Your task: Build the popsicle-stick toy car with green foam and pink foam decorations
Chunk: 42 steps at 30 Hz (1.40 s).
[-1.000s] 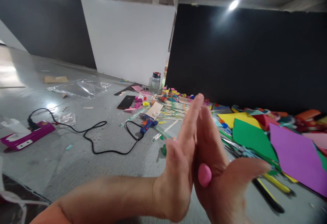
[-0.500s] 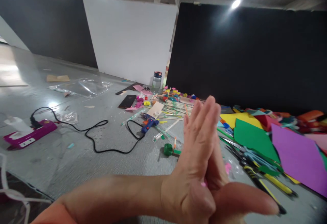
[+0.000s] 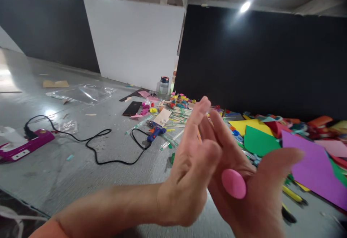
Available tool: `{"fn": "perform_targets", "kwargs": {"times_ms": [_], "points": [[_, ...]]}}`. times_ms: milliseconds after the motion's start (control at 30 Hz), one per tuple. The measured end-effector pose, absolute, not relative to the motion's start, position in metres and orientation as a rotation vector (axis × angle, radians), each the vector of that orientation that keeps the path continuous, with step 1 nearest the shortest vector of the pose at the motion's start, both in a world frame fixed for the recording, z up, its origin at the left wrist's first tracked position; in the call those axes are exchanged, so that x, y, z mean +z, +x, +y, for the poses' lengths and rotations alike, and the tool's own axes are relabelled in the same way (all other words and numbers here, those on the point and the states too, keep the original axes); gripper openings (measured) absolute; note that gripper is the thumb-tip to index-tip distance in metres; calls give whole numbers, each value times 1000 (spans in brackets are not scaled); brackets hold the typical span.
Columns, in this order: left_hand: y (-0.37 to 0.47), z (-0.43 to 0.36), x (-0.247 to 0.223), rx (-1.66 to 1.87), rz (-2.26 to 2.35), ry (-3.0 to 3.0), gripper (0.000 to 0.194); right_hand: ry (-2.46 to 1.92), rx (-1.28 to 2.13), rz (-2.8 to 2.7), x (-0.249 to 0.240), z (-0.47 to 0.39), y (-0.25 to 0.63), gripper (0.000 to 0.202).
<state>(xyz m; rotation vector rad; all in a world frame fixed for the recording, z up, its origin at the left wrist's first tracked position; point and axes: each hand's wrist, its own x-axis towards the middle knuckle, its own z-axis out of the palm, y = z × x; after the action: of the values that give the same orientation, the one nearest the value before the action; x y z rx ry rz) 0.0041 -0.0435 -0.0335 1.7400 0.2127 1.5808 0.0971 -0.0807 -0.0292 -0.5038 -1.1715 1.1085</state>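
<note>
A flattened oval of pink modelling clay (image 3: 233,183) rests against the palm of my right hand (image 3: 252,202), which is held up with its fingers stretched out and thumb spread. Beside it, my left hand (image 3: 189,173) stands upright, fingers extended and nothing in it. The two palms are tilted apart at the bottom, while their fingertips stay close together. Behind my left hand a green piece (image 3: 172,158) on the table is mostly hidden.
A blue glue gun (image 3: 156,133) with a black cord lies ahead, near a magenta power strip (image 3: 29,145). Purple sheet (image 3: 311,165), green sheet (image 3: 260,140) and yellow-black handled tools (image 3: 295,195) are at right. Striped sticks, a dark phone-like slab (image 3: 132,108) and a jar (image 3: 164,85) stand farther back.
My palms were pressed together with only a sliver of pink showing. They have parted, and the flattened pink clay now shows on my right palm. The view has shifted slightly.
</note>
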Motion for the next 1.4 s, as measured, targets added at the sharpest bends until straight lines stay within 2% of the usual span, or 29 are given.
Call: {"fn": "perform_targets", "kwargs": {"times_ms": [100, 167, 400, 633, 800, 967, 1067, 1167, 1267, 1400], "points": [[-1, -39, -23, 1706, 165, 1855, 35, -408, 1213, -1110, -24, -81, 104, 76], [-6, -36, -15, 1663, 94, 2015, 25, -375, 1220, -1100, -21, -83, 108, 69], [-12, -36, -3, 1438, 101, 2351, 28, -521, 1193, -1000, -13, -91, 114, 78], [-10, -34, -6, 1409, -44, 2309, 10, -560, 1106, -942, -11, -89, 109, 85], [-6, -33, -7, 1359, -105, 2183, 10, -614, 1018, -960, -6, -82, 111, 84], [-20, -27, -1, 1665, -111, 2362, 16, -759, 834, -1137, -1, -84, 130, 57], [-31, -20, 1, 1932, -200, 2612, 12, -981, 880, -1368, 4, -95, 142, 40], [-37, -15, 2, 1990, -213, 2655, 15, -951, 1029, -1508, 8, -103, 148, 42], [-37, -10, 4, 2023, -199, 2722, 16, -829, 1167, -1456, 8, -102, 149, 33], [-32, -4, 1, 2220, -276, 2590, 24, -805, 1139, -1412, 7, -99, 151, 29]]}}
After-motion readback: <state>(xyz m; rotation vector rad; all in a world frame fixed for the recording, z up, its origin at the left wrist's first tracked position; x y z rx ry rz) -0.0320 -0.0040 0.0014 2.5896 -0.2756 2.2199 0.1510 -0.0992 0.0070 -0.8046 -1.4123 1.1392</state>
